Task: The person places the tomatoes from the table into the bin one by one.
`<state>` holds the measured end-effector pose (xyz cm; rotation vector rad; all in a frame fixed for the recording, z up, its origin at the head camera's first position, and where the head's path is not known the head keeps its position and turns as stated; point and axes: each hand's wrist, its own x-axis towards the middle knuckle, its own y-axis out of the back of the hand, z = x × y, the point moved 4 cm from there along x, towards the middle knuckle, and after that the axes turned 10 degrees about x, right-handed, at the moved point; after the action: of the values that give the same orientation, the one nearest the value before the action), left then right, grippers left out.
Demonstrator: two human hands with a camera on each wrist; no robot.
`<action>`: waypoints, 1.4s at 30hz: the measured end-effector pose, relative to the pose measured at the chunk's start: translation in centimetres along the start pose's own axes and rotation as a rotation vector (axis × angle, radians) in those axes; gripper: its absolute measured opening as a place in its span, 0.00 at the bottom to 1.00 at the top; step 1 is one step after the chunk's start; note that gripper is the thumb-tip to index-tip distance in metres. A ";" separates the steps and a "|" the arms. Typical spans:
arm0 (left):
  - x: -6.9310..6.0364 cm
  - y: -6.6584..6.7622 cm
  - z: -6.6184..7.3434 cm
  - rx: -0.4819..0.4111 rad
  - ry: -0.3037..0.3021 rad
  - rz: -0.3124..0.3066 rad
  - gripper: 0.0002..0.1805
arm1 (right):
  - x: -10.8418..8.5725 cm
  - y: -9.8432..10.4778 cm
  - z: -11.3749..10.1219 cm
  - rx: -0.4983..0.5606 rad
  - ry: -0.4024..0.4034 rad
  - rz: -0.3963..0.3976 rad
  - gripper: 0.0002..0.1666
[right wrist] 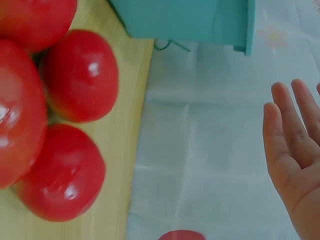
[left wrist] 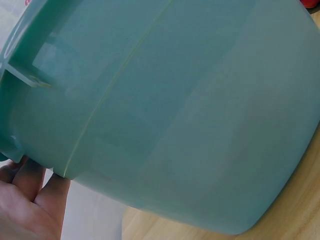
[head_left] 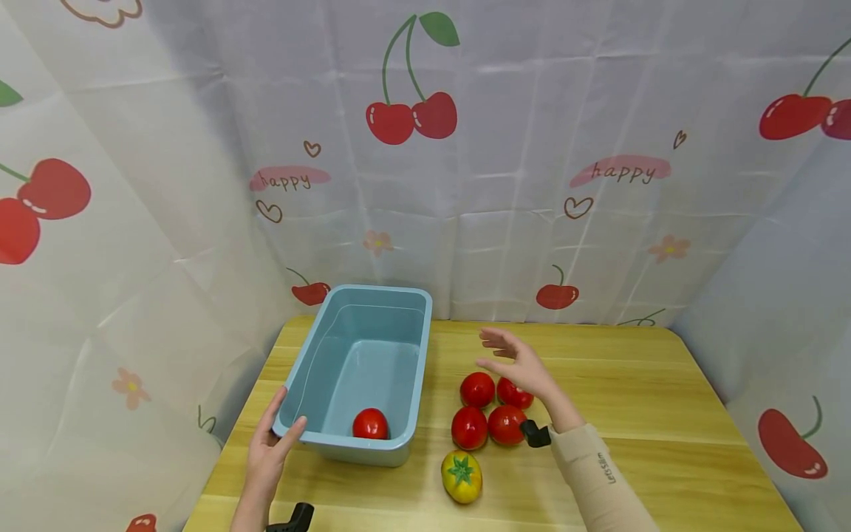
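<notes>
My left hand (head_left: 266, 451) grips the near left corner of a light blue plastic bin (head_left: 420, 369); in the left wrist view its fingers (left wrist: 52, 197) curl at the rim's underside. One red tomato (head_left: 370, 424) lies inside the bin near its front wall. To the right, my right hand (head_left: 521, 366) hovers over a cluster of red tomatoes (head_left: 469, 428), fingers extended and holding nothing. The right wrist view shows that hand (right wrist: 297, 150) apart from the glossy tomatoes (right wrist: 82, 75). A yellow tomato-like fruit (head_left: 462, 477) with a green star-shaped cap lies in front of the cluster.
Everything stands on a light wooden table (head_left: 638, 414). A white curtain (head_left: 492, 185) printed with cherries and "happy" hangs behind the table and along both sides. The bin stands at the table's left, close to the back edge.
</notes>
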<state>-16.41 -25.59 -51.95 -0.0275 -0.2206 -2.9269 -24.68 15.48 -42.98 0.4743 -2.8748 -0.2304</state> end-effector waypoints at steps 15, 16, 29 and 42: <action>0.0 0.0 0.0 0.005 -0.015 0.008 0.37 | 0.4 2.3 5.9 -0.011 -0.023 0.127 0.36; 0.0 0.0 0.0 0.004 -0.017 0.008 0.37 | 0.5 2.5 6.7 -0.013 -0.027 0.137 0.36; 0.0 0.1 0.1 0.025 -0.019 0.017 0.37 | -0.1 3.7 10.1 -0.056 -0.048 0.234 0.38; -0.2 -0.1 0.5 -0.003 -0.050 -0.001 0.37 | -1.1 4.1 12.7 -0.124 -0.102 0.270 0.39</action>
<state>-16.23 -25.42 -51.48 -0.1016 -0.2247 -2.9297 -27.95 21.17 -54.68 0.0508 -2.9582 -0.3924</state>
